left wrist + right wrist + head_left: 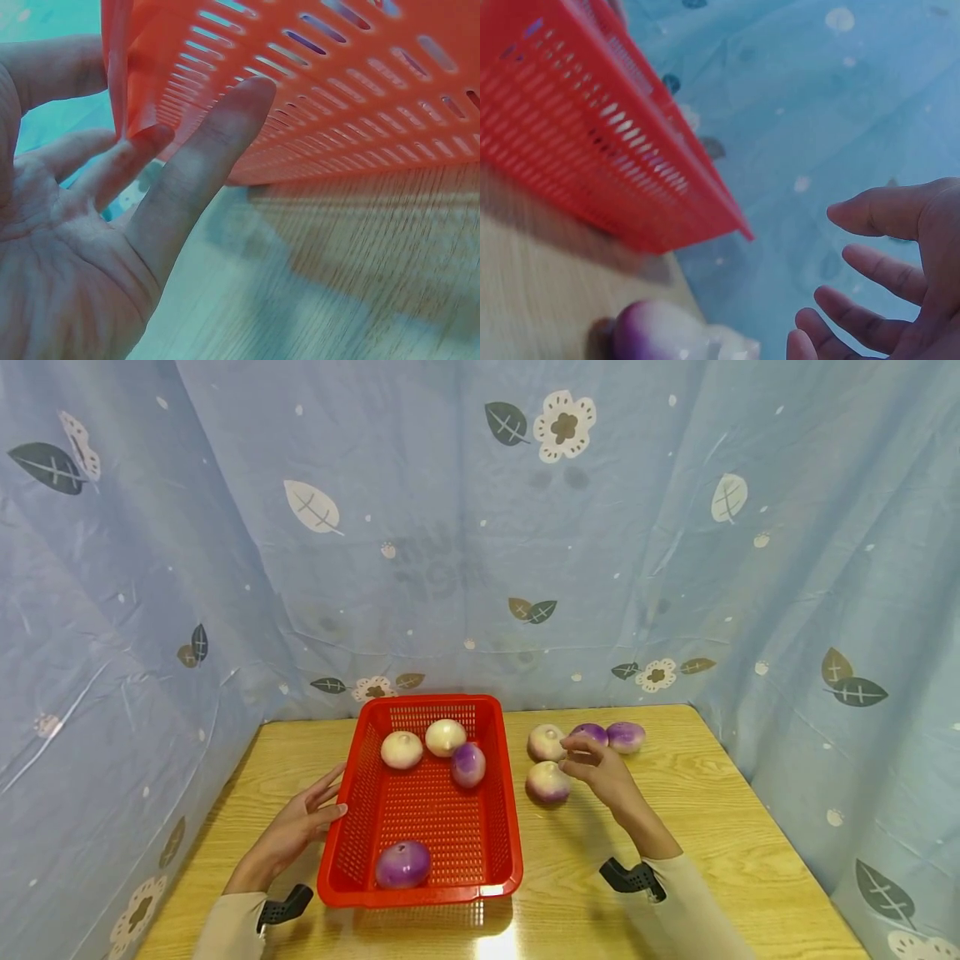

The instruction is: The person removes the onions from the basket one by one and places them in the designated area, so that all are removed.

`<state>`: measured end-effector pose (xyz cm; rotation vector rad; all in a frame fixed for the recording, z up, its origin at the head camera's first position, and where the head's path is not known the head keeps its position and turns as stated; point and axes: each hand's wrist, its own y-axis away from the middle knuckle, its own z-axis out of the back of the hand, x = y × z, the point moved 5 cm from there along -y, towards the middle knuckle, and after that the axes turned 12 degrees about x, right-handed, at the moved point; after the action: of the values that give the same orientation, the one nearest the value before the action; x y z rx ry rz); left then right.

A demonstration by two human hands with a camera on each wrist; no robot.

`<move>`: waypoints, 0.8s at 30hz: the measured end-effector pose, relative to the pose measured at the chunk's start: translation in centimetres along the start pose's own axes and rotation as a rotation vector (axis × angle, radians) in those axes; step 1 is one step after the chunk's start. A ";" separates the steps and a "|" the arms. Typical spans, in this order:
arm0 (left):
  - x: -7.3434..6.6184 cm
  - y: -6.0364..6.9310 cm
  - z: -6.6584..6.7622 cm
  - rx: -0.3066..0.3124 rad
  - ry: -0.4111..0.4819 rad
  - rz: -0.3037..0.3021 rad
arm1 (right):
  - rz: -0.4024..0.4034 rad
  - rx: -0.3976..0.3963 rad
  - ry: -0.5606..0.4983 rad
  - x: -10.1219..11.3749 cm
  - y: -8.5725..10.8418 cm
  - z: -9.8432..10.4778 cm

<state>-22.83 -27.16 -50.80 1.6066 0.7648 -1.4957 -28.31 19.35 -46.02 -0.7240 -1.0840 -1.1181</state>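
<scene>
A red plastic basket point(431, 814) with slotted sides stands on the table. Inside it lie several round purple-and-white vegetables, like onions or turnips, among them a purple one point(403, 864) near the front. My left hand point(296, 827) is at the basket's left side. In the left wrist view its fingers are fairly straight, with the thumb against the slotted wall. To the right of the basket, my right hand point(600, 772) is raised by a pale vegetable point(548, 782) with a purple base. Its fingers are spread and slightly bent in the right wrist view, with nothing between them.
Another pale vegetable point(546, 742) sits just behind, with two purple ones, one partly hidden by my right hand, the other point(626, 737) farther right. The wooden table point(720, 860) backs onto a blue patterned curtain point(465, 527), which also hangs at both sides.
</scene>
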 end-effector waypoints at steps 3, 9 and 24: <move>-0.1 0.0 -0.1 0.000 0.003 0.003 | 0.039 0.019 -0.017 1.1 0.2 -0.3; 0.0 0.1 -0.1 -0.009 0.010 0.016 | 0.095 0.064 -0.019 2.9 0.4 -0.9; 0.1 0.1 -0.2 -0.007 0.011 0.016 | 0.184 0.179 -0.096 6.1 0.2 -3.5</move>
<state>-22.67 -27.04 -50.87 1.6139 0.7605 -1.4725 -26.64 14.23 -41.43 -0.7252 -1.1578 -0.8252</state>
